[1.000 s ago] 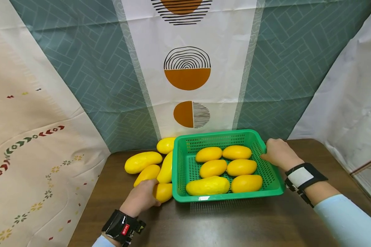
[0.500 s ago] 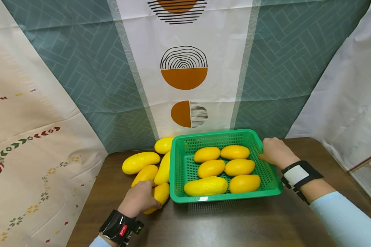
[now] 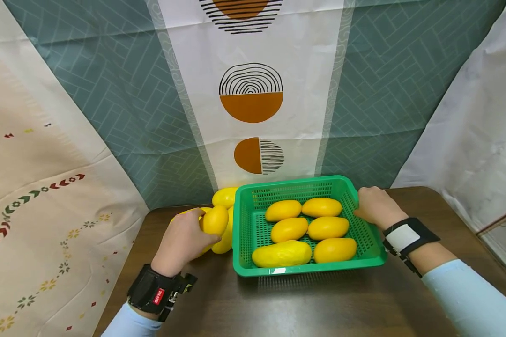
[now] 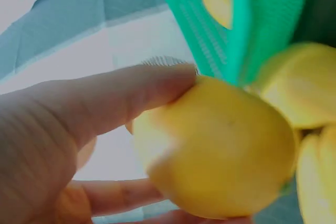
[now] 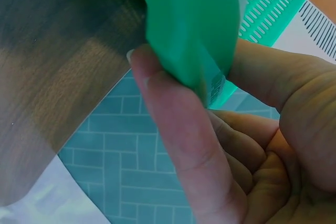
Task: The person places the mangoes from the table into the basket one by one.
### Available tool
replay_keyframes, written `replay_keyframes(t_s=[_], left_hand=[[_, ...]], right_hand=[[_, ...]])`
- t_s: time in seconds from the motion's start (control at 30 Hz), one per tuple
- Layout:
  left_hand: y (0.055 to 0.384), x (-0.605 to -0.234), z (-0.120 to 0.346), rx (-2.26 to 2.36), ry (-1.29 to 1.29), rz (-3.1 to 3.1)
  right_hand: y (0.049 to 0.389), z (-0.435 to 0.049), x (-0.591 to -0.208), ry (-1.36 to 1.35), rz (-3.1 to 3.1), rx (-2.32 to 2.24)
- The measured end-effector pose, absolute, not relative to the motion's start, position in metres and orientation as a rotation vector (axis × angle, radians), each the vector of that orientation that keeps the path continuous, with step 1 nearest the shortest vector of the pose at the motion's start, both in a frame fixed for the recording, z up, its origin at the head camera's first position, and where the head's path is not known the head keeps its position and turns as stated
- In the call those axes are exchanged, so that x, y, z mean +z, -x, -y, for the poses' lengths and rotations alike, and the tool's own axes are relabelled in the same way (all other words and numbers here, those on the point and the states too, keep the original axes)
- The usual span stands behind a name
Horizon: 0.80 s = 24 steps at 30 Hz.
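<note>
My left hand (image 3: 181, 241) grips a yellow mango (image 3: 216, 220) between thumb and fingers. It is held up above the loose yellow fruits left of the green basket. Filling much of the left wrist view, the same mango (image 4: 220, 150) has its round end toward the camera. On the other side, my right hand (image 3: 379, 208) pinches the right rim of the green plastic basket (image 3: 316, 268). Thumb and forefinger lie on either side of the rim in the right wrist view. Inside the basket are several mangoes (image 3: 335, 250) and one longer, paler yellow fruit (image 3: 281, 253).
Loose yellow fruits (image 3: 224, 241) lie against the basket's left side, partly hidden by my left hand. Another (image 3: 225, 197) sits at the back by the hanging cloth (image 3: 173, 173). Brown wooden table (image 3: 303, 309) extends in front of the basket.
My left hand turned the nearest mango beside the basket, then lifted it up and away from the table. My right hand stays on the basket rim.
</note>
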<state>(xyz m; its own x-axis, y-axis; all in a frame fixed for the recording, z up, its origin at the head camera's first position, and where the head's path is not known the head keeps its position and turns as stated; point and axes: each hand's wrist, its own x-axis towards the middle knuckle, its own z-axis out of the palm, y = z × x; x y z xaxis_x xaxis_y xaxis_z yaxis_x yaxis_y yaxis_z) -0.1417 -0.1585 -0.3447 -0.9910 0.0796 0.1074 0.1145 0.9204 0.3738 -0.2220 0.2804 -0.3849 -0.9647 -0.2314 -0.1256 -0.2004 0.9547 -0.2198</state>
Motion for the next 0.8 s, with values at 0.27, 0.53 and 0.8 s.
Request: replay_keyframes(t_s=[0.27, 0.53, 0.8], left_hand=[[0.172, -0.336, 0.105, -0.833, 0.213, 2.868], [0.207, -0.346, 0.068, -0.752, 0.251, 2.858], [0.222, -0.363, 0.052, -0.614, 0.144, 3.028]], right_hand=[[0.22, -0.28, -0.384, 0.328, -2.964, -0.288], [0.22, -0.279, -0.383, 0.342, -2.975, -0.284], [0.218, -0.279, -0.384, 0.346, -2.978, -0.311]])
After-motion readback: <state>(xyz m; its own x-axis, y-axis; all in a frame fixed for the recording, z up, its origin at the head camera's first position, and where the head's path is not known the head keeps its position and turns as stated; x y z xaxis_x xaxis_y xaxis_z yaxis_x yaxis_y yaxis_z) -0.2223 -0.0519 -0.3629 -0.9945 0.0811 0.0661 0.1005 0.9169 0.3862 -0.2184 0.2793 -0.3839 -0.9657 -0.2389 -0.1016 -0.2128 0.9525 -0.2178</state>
